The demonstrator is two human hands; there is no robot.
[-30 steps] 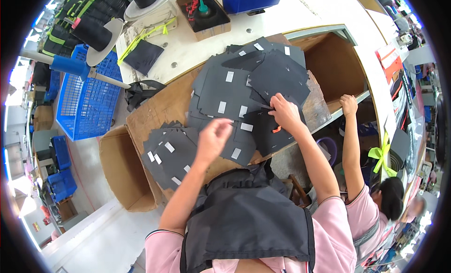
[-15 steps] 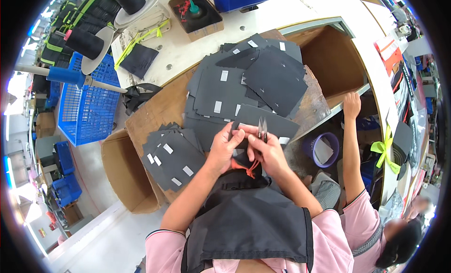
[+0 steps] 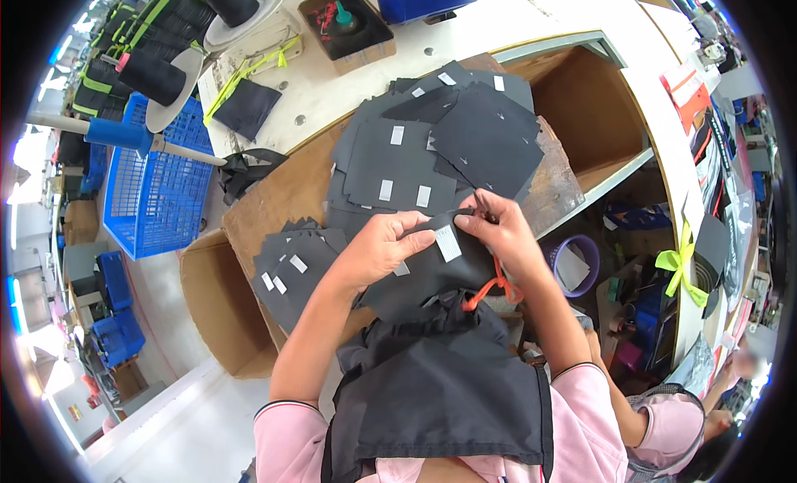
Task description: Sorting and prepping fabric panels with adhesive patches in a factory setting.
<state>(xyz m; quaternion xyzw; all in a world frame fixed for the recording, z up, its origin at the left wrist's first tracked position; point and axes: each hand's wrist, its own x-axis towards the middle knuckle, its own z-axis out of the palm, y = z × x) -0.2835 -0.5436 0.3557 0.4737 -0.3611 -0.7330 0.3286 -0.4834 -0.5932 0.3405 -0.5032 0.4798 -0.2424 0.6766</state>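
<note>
A dark grey fabric panel (image 3: 398, 294) with a white label (image 3: 447, 243) hangs in front of my apron, its upper edge pinched in both hands. My left hand (image 3: 383, 249) is closed on that edge, thumb on top, left of the label. Right of the label my right hand (image 3: 512, 238) grips the edge too. Small metal scissors (image 3: 482, 207) are tucked in its fingers, mostly hidden, and an orange cord (image 3: 499, 285) dangles below. Beyond the hands lies a large pile of similar panels (image 3: 415, 163); a smaller pile (image 3: 300, 263) is to the left.
The piles rest on a wooden board (image 3: 278, 196). Cardboard boxes stand left (image 3: 220, 304) and far right (image 3: 585, 109). A purple bin (image 3: 590, 254) is below right; a co-worker's arm (image 3: 618, 392) is at lower right. Thread cones (image 3: 154, 76) and a blue basket (image 3: 158, 201) are far left.
My hands have spread apart and the panel is now drawn toward me, label showing. The scissors' blades no longer point up in plain view. The co-worker's arm has withdrawn from the table edge.
</note>
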